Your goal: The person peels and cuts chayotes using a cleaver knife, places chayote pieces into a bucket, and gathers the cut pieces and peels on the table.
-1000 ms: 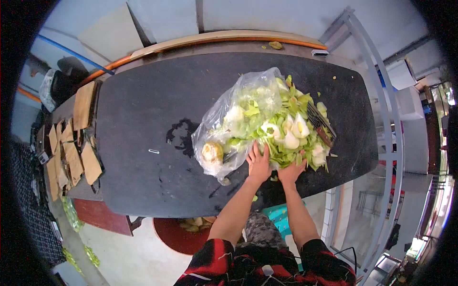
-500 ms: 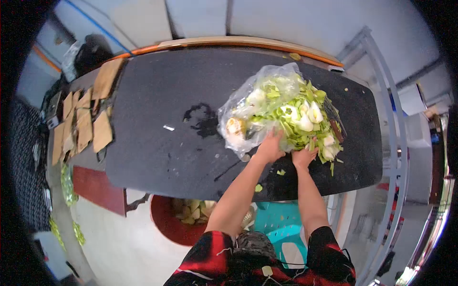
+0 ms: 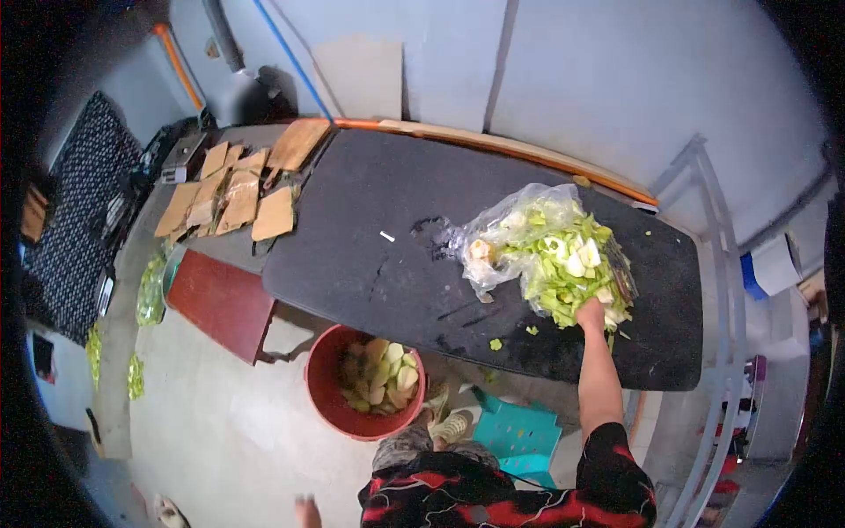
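My right hand (image 3: pixel 591 313) is at the front edge of a pile of green peelings and pale vegetable pieces (image 3: pixel 563 264), its fingers partly hidden by the pile. A clear plastic bag (image 3: pixel 502 233) lies under and around the pile's left side, with a round pale brown item (image 3: pixel 481 251) in it. A dark-bladed knife (image 3: pixel 623 275) rests on the pile's right side. My left hand (image 3: pixel 307 511) hangs low at the bottom edge, away from the table, small and blurred; its fingers are not clear.
The pile lies on a dark table (image 3: pixel 378 185). Below its front edge stand a red bucket (image 3: pixel 320 387) of pale pieces and a teal stool (image 3: pixel 519 431). Cardboard pieces (image 3: pixel 273 214) lie at the left, above a red-brown board (image 3: pixel 220 299). A metal frame (image 3: pixel 726 290) rises at the right.
My left hand has left the bag and dropped to the lower left. My right hand stays at the pile's front. The view has turned left, showing more of the bucket and floor.
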Motion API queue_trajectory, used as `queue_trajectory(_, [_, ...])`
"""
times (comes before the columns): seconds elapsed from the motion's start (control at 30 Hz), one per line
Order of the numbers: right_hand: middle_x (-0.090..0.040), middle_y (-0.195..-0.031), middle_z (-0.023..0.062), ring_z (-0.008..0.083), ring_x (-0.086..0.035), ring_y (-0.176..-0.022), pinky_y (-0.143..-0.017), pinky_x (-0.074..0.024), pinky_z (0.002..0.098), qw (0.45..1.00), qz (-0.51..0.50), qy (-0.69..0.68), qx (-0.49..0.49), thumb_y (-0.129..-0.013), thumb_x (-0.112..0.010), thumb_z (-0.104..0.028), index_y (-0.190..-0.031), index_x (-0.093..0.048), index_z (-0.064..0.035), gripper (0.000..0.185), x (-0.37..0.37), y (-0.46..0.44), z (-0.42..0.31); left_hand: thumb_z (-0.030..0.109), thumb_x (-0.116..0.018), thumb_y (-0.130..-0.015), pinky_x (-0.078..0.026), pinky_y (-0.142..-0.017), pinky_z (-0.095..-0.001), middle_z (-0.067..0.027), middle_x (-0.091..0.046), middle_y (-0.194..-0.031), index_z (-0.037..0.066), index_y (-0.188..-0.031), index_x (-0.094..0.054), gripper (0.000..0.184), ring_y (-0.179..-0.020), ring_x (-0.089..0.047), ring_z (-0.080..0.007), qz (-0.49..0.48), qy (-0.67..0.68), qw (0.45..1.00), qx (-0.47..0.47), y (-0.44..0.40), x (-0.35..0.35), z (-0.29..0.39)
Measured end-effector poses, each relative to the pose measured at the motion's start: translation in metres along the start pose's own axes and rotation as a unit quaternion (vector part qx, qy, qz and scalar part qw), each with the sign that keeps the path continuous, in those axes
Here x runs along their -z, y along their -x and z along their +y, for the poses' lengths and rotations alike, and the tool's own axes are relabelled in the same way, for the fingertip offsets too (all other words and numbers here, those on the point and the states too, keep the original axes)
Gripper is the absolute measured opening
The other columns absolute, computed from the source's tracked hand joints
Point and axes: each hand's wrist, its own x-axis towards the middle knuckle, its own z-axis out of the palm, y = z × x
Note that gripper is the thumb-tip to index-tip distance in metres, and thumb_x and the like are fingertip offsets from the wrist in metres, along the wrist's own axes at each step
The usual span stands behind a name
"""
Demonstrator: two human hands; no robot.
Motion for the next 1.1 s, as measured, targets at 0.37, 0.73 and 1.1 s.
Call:
queue_trajectory(0.37, [-0.064,-0.061,0.0176,0.0287,-0.065,-0.055,-0.057,-0.053,0.0379,0.96,0.084,-0.213,0.159,-0.086,-0.065,-0.022,-0.067,-0.065,0.0007,0.03,-0.126,0.119,0.113,0.023,-0.063,-0.088,-0.048,-0.085,-0.0442,-0.0175,-0.056,-0.127,0.008,-0.138,-0.042,0.057,-0.106,-0.056,-0.0304,-0.15,0.195,0.964,0.099,0.038,-0.042,-0.043])
queue_trajectory(0.73, [-0.068,-0.065,0.0123,0.0296,-0.067,-0.068,-0.066,-0.0532,0.0429,0.975,-0.139,0.041,0.168,-0.076,-0.07,-0.043,-0.06,-0.07,-0.0085,0.038,-0.288,0.379,0.08,0.021,-0.062,-0.09,-0.052,-0.066,-0.0369,-0.0087,-0.059,-0.106,0.009,-0.136,-0.045,0.05,-0.087,-0.061,-0.0202,-0.13,0.414,0.887,-0.158,-0.111,0.139,0.009])
queue_trajectory(1.1, [-0.068,-0.074,0.0173,0.0325,-0.067,-0.07,-0.067,-0.0531,0.0456,0.891,-0.145,0.124,0.411,-0.071,-0.073,-0.033,-0.069,-0.072,-0.0095,0.024,-0.385,0.606,-0.073,0.022,-0.061,-0.09,-0.052,-0.056,-0.0376,-0.0115,-0.062,-0.102,0.005,-0.134,-0.047,0.05,-0.078,-0.064,-0.0256,-0.17,0.263,0.95,-0.004,-0.254,0.305,-0.198])
